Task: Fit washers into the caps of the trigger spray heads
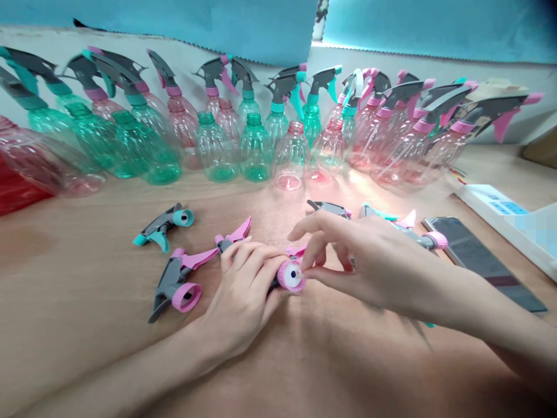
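My left hand (246, 290) is wrapped round a trigger spray head (292, 275), pressed down near the tabletop. Its pink collar faces me, and a white disc with a dark centre hole shows inside. At the collar's right edge, my right hand (369, 255) brings its thumb and a fingertip together; whatever lies between them is too small to name. A pink-and-grey spray head (174, 284) lies left of my left hand, with a teal-and-grey one (163, 223) behind it. Another pink-trigger head (235, 232) lies just beyond my left fingers.
Open-necked bottles, green (255, 151) and pink (290, 159), stand across the back, before several bottles with sprayers fitted (311, 110). More loose heads (328, 208) lie behind my right hand. A phone (483, 261) and a white box (500, 203) are at right, a red object (21, 183) at left.
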The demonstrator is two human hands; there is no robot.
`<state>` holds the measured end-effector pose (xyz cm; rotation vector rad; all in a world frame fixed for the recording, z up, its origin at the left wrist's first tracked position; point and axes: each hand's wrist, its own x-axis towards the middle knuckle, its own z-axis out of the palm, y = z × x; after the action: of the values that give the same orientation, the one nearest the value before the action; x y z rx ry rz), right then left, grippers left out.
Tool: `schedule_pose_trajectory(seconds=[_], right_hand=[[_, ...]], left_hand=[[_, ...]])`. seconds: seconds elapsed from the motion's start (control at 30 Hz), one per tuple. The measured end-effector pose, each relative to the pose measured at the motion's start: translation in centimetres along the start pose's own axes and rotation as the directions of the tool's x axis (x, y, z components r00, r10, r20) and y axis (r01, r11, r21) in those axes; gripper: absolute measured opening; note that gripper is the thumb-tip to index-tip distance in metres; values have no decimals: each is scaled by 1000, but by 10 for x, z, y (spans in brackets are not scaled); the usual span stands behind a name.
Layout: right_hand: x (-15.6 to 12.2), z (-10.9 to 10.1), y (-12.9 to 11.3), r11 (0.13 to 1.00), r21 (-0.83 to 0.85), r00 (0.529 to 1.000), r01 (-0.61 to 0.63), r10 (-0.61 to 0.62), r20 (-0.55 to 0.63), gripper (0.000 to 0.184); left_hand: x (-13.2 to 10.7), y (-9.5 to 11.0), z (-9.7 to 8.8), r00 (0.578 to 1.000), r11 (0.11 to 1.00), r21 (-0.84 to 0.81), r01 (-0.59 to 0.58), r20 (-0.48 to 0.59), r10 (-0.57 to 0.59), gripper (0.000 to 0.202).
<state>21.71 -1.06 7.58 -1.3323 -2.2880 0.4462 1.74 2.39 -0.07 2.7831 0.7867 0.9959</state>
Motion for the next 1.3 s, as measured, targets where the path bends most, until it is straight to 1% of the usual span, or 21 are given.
schedule_pose_trajectory(seconds=[0.1,0.23,0.4,0.6,0.87,0.93,1.03,1.1,1.2,1.3], right_hand=[[-1,0,1,1000,15,1000,6,-6,6,39],[-2,0,3,1000,-10,1000,8,-8,0,44],[-3,1,3,999,-44,999,31,-33,-37,37],[-2,3,4,998,-31,999,49,-49,12,21],[-6,5,-1,997,-69,999,33,-32,24,23],[-6,6,-3,997,-63,999,48,-47,18,28],[-6,8,-4,996,-28,996,86,-86,-4,44],[-5,9,-5,997,6,997,81,-81,-4,53],[-3,12,-5,996,56,997,75,-75,2,60],[-2,14,-7,993,61,995,98,-98,-3,61]], left_hand=[[-2,-1,2,1000,1000,-7,23,-14,-23,21],[-2,0,3,1000,1000,-8,22,-7,-22,21],[-2,0,3,1000,1000,-10,8,-11,-8,23],[-2,1,1,1000,1000,-15,-12,-11,12,22],[-3,0,3,1000,1000,1,-11,-25,11,25],[-3,0,3,1000,1000,9,-1,-17,1,27],[-2,1,2,1000,1000,11,5,-20,-5,28],[-1,1,1,1000,1000,11,-1,-19,1,27],[-1,1,2,1000,1000,15,-10,-20,11,24],[-2,0,3,999,1000,19,-19,-27,19,20]])
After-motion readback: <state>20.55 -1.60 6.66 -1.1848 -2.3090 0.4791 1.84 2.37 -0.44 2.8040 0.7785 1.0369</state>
